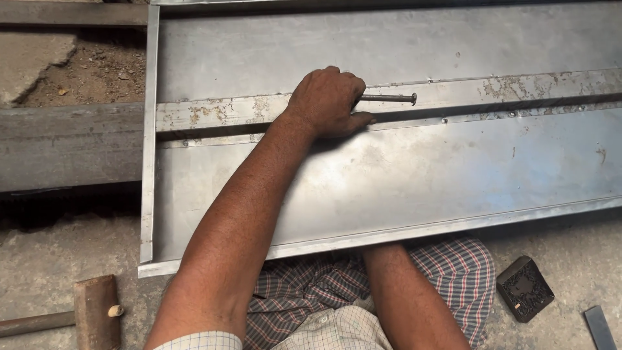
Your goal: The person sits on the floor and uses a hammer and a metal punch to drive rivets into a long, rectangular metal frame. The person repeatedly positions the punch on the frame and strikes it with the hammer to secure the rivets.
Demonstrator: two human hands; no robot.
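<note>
The left hand (327,100) closes its grip around a metal rod (389,98), laid along the raised strip (220,111) across the sheet-metal panel (402,175). The right hand is hidden beneath the panel, so its grip cannot be told. A hammer (94,312) lies on the floor (39,272) nearby.

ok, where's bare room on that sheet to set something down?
Free: upper panel above the raised rail; lower panel between rail and front lip. Crowded: mid-rail, where the left hand grips a metal rod, forearm crossing the lower panel.
</note>
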